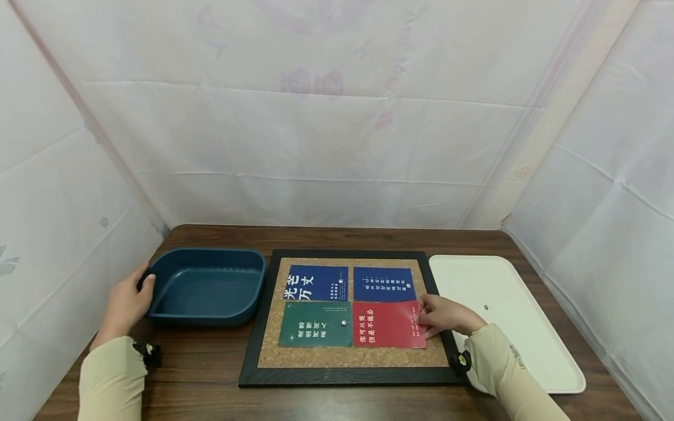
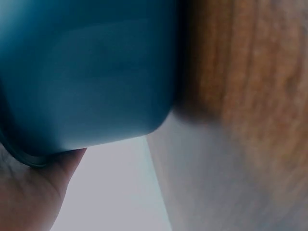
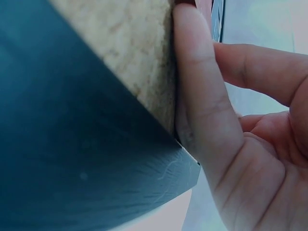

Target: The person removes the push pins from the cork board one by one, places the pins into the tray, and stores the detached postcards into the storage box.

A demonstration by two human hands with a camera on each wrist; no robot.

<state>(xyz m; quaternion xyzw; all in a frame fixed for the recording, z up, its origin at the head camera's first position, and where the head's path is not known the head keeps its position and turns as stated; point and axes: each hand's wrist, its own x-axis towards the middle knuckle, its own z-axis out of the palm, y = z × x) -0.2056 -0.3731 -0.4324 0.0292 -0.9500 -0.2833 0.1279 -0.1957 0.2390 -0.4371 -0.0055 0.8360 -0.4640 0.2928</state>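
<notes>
My left hand (image 1: 126,301) grips the left rim of a dark teal plastic basin (image 1: 207,318), its thumb over the edge; the left wrist view shows the basin's wall (image 2: 96,96) close up. At the right edge of a red card (image 1: 389,327) with white writing, my right hand (image 1: 447,314) pinches the card's border. That card lies on a black-framed cork board (image 1: 316,358), next to a green card (image 1: 316,336) and below two blue cards (image 1: 316,280). A small round pin (image 1: 344,323) sits on the green card, another pin (image 1: 408,286) on the right blue card.
A cream tray (image 1: 505,280) stands to the right of the board, partly under my right forearm, with one small pin (image 1: 486,307) on it. Everything rests on a dark wooden table (image 1: 210,374). White sheeting (image 1: 337,140) encloses the back and sides.
</notes>
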